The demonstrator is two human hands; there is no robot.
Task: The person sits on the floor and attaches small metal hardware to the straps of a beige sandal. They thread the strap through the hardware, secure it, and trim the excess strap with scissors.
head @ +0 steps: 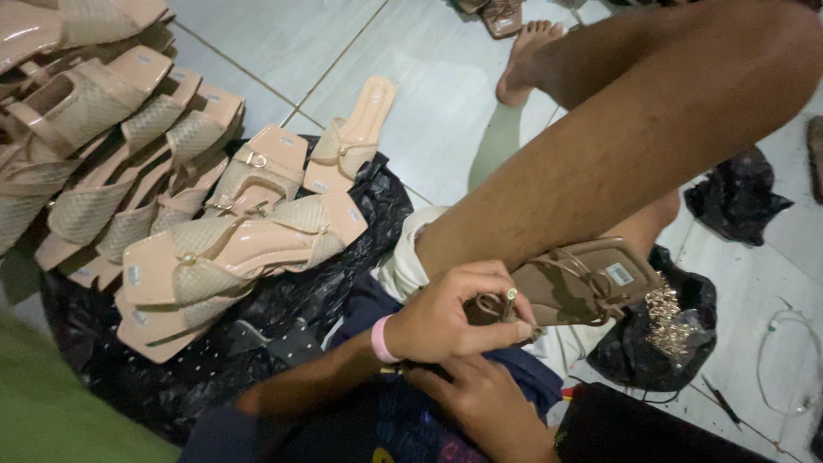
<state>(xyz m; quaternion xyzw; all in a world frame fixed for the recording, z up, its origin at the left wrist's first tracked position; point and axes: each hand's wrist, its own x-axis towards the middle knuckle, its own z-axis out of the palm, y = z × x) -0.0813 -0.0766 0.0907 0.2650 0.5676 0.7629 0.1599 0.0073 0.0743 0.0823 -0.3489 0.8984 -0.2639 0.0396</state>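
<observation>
Home sandal workshop: stacked sandals (129,163), tiled floor (429,77).

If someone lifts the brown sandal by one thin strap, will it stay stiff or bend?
The brown sandal has a flat, thin sole, so it probably feels light and flexes a little. Its straps look narrow and looped, likely floppy. The left hand pinches a small buckle there, and the right hand sits below.

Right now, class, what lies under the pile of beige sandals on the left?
Under the beige sandals lies a crumpled black plastic sheet, spread over the pale tiled floor. Its edges show around the pile; the part beneath the sandals, and anything lying there, is covered.
</observation>
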